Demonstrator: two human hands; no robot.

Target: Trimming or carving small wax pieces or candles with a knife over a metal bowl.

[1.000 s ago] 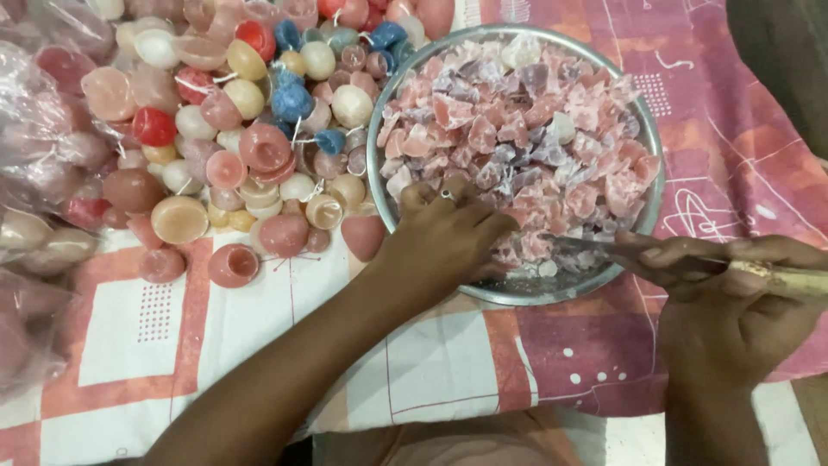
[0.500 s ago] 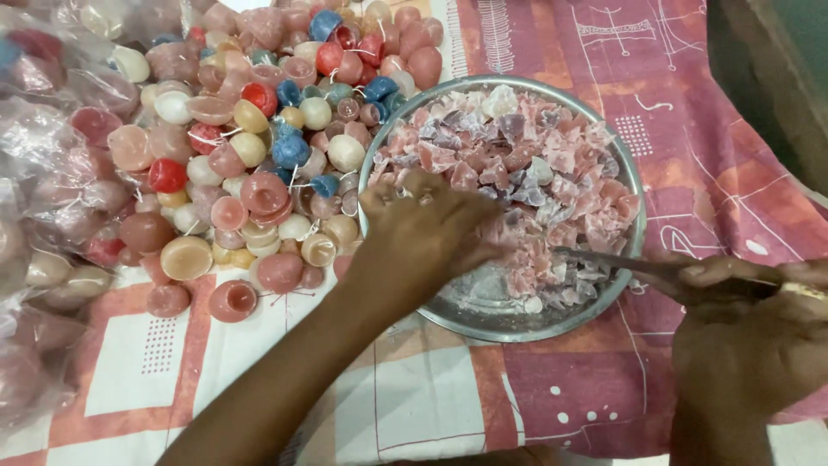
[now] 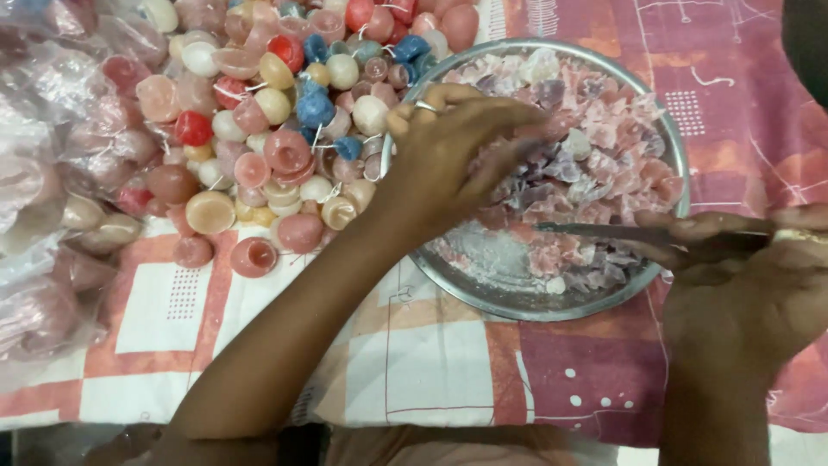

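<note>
Steel knife (image 3: 604, 231) in one hand, wax chunks under the other.
Right hand (image 3: 742, 285) is closed round the knife, blade lying level, tip pointing left toward the left hand (image 3: 448, 160), whose loosely curled fingers (image 3: 509, 142) rest on pink chunks (image 3: 604, 147) in one metal bowl (image 3: 664, 138). Beyond them, many small coloured candles (image 3: 285, 129) pile on a patterned cloth (image 3: 431, 362).

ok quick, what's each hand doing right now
left hand: over the metal bowl, fingers curled on the wax pieces; whether it grips any cannot be told
right hand: closed on a knife
</note>
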